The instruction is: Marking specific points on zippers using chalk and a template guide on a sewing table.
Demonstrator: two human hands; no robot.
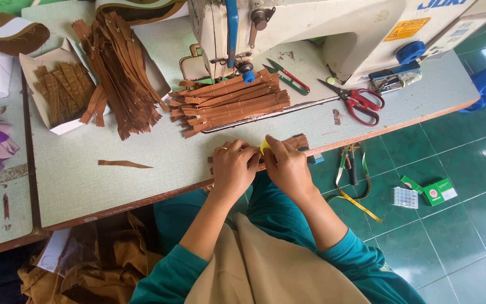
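Partly hidden under both hands, a short stack of brown zippers [299, 141] lies at the near edge of the table [85, 169]; only its right end and a sliver at the left show, so how many pieces it holds cannot be told. A small yellow thing [264, 147] peeks out between the thumbs, too covered to identify. The sewing machine [333, 28] is cut off by the top edge, and the brown cloth [91, 264] in the lap area runs out of view at the bottom.

The left hand [233, 168] is curled, fingers bent down and pressing on the stack, thumb turned toward the yellow piece. The right hand [288, 166] is likewise closed in a pinch, its fingertips meeting the yellow piece and the zipper beneath it. The two hands touch each other at the thumbs.

Farther back, a fanned pile of zippers [229, 101] rests just in front of the machine, a longer heap [120, 73] lies to its left, and red-handled scissors [358, 101] sit to the right. A single brown strip [124, 164] lies alone, well apart from the hands.
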